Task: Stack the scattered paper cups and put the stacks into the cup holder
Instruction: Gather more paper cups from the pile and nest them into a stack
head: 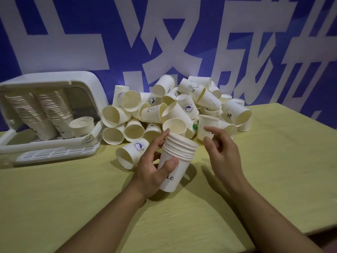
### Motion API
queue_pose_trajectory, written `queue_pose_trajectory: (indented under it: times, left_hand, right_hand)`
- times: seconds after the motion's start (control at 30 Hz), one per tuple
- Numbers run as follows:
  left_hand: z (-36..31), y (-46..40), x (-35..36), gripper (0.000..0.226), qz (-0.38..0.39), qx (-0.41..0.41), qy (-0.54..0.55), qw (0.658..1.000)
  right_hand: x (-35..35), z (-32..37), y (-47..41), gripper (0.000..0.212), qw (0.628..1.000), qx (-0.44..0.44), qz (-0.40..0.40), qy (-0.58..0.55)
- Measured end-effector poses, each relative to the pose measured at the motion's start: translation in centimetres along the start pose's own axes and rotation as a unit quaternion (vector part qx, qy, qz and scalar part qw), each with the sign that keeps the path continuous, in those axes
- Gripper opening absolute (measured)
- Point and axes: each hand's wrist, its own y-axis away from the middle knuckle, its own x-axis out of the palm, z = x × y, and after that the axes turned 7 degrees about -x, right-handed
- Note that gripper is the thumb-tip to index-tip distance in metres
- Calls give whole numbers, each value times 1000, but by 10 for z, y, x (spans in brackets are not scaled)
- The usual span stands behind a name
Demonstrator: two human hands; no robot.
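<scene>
The left hand (155,167) grips a short stack of nested white paper cups (176,161), held upright above the middle of the yellow-green tabletop (273,170). The right hand (221,150) is open just beside the stack, holding nothing. A big pile of loose white paper cups (173,110) lies along the far edge. The white plastic cup holder (49,114) sits at the far left corner with cup stacks inside.
</scene>
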Motion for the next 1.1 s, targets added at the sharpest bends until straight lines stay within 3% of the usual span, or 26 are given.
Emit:
queue_pose_trajectory:
  times: [0.07, 0.2, 0.27, 0.37, 0.5, 0.57, 0.67, 0.87, 0.97, 1.1]
  left_hand:
    - [-1, -1, 0, 73, -22, 5, 12, 1000]
    - [1, -3, -1, 79, -41, 0, 36, 999]
    - [4, -2, -1, 75, -35, 13, 26, 999]
    - [4, -2, -3, 70, -38, 26, 28, 999]
    - [5, -4, -1, 69, -35, 16, 30, 999]
    - [5, -2, 1, 72, -28, 10, 28, 999]
    - [7, -2, 3, 71, -20, 1, 30, 999]
    - [5, -3, 2, 73, -17, -3, -5, 1000]
    - [6, -2, 3, 74, -19, -14, -12, 1000]
    - [5, -1, 3, 73, -19, -16, -18, 1000]
  right_hand:
    - [-2, -11, -23, 37, 995, 46, -33, 82]
    - [-3, -31, -64, 90, 972, 154, 2, 177]
    - [4, -36, -61, 98, 966, 157, -39, 199]
    - [10, -37, -45, 100, 972, 113, -75, 191]
    - [7, -50, -48, 102, 972, 60, -19, 228]
    - [6, -55, -51, 101, 972, 71, 9, 225]
    - [6, -56, -55, 92, 973, 84, -31, 213]
    - [3, -15, -45, 70, 992, 29, -116, -46]
    - [6, 2, -33, 67, 991, 4, -62, -122]
    - [16, 4, -21, 76, 990, -7, 71, -122]
